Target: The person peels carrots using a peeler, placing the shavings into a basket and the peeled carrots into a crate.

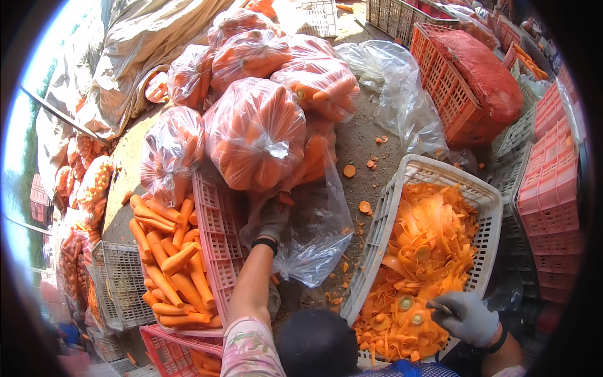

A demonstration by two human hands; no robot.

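Note:
My left hand (274, 217), in a grey glove, reaches to the mouth of an open clear plastic bag (313, 231) lying on the ground. The bag's far end holds carrots (316, 153); my fingertips are partly hidden there, so their grip is unclear. My right hand (468, 316), also gloved, is closed around a small tool (439, 306), perhaps a peeler or knife, mostly covered by the fingers. It hovers over the near right corner of a white plastic crate (377, 235) filled with carrot peelings (424, 235) and cut carrot tops (405, 302).
Left of my arm stands a pink crate (219, 235) beside peeled carrots (179, 264). Tied bags of carrots (256, 136) are heaped ahead. A red crate (447, 89) bears a red sack (480, 70). Stacked pink crates (549, 188) line the right. Carrot slices (349, 170) litter the ground.

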